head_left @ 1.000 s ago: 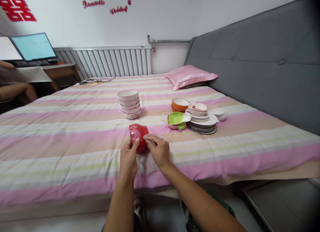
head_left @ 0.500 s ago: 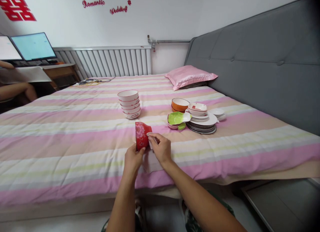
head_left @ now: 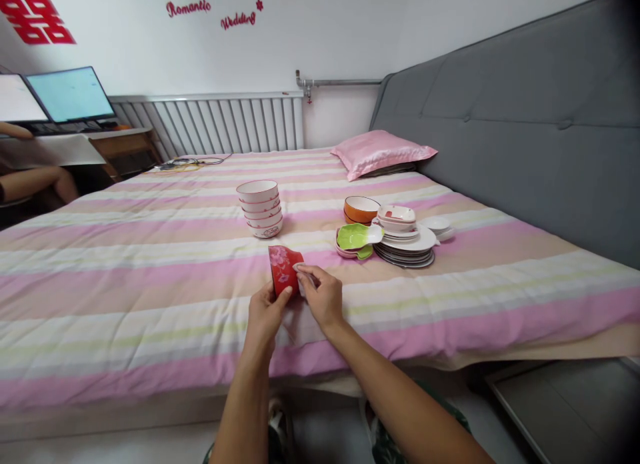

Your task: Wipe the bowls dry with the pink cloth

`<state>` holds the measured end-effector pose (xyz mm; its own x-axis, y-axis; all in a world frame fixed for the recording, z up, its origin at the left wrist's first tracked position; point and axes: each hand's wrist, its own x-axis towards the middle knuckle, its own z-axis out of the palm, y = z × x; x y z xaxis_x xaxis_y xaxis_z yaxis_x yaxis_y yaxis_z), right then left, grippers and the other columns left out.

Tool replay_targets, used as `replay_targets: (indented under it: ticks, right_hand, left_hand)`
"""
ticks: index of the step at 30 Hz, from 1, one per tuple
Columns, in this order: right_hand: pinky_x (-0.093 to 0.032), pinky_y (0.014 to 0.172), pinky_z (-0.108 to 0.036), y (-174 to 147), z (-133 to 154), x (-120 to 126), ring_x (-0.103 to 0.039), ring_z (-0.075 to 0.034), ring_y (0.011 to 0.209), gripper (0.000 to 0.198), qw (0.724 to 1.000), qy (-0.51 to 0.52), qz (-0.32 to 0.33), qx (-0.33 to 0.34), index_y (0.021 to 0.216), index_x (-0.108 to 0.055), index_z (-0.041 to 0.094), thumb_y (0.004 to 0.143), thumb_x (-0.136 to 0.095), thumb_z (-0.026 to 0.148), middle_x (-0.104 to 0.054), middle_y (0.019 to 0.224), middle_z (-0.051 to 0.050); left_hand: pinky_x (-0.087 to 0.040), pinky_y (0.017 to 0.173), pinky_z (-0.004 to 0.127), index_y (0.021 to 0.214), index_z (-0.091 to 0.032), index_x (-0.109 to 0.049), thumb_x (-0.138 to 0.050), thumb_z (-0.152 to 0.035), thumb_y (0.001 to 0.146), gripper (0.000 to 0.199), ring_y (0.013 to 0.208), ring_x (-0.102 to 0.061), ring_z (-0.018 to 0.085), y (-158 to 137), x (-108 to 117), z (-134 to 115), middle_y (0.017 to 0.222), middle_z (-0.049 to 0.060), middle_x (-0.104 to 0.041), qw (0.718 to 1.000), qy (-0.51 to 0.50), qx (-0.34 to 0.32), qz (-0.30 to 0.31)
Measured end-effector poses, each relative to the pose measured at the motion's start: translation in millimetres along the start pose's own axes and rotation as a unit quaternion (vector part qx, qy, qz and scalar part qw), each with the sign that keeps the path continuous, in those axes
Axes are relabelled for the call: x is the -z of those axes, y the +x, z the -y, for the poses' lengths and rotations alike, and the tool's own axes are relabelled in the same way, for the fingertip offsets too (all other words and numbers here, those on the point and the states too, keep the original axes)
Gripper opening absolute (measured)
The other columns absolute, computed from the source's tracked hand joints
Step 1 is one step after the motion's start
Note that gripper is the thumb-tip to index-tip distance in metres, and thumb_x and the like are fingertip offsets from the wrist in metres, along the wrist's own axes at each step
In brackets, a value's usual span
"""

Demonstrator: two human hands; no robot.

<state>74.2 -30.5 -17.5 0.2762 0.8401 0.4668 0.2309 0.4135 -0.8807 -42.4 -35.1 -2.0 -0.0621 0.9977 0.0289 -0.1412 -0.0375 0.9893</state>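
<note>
A red bowl with a pink flower pattern [head_left: 284, 271] is tipped on its side above the bed's near part. My left hand [head_left: 266, 311] is closed on its rim, thumb against the outer wall. In my right hand [head_left: 323, 297] a whitish cloth or tissue [head_left: 302, 277] is pinched and pressed to the bowl's base side. Beyond the bowl stands a stack of white bowls with red rims [head_left: 260, 209]. To the right are green leaf-shaped dishes [head_left: 356, 237], orange bowls [head_left: 359, 211], and a pile of white plates [head_left: 407, 247] with small square dishes [head_left: 397, 215] on top.
The dishes rest on a striped bedspread [head_left: 150, 271]. Small white saucers [head_left: 437, 227] sit right of the plates. A pink pillow [head_left: 383, 152] lies by the grey headboard [head_left: 510, 117]. Cables [head_left: 190, 162] lie at the far left edge. Another person's leg [head_left: 40, 183] shows beside a desk.
The red bowl has turned slightly in my left hand, its flower pattern now higher and its left thumb grip shifted up a little. My right hand stays at the bowl with the cloth.
</note>
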Motion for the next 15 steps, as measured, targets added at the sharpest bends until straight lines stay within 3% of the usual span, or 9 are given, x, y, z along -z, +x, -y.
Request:
replay_targets:
  ticks: [8,15]
  right_hand:
    - [-0.053,0.09,-0.029,-4.7,2.3,-2.0,-0.069,-0.016,0.095,0.02,1.0,-0.008,0.014,0.024,0.098,-0.071,0.029,0.085,-0.056,0.024,-0.074,0.101,0.003]
    - [-0.053,0.089,-0.029,-4.8,1.5,-1.2,-0.069,-0.015,0.094,0.019,1.0,-0.013,0.014,0.021,0.096,-0.071,0.029,0.085,-0.057,0.024,-0.074,0.099,0.003]
  left_hand:
    - [-0.047,0.071,0.029,0.088,-0.01,-0.07,-0.081,-0.038,0.052,0.047,0.075,-0.063,0.019,-4.5,-6.9,-9.6,0.08,0.007,-0.072,0.997,-0.041,-0.007,-0.068]
    - [-0.048,0.074,0.03,0.088,-0.01,-0.07,-0.082,-0.037,0.05,0.048,0.076,-0.063,0.019,-4.0,-8.6,-9.9,0.08,0.007,-0.071,0.997,-0.039,-0.004,-0.07]
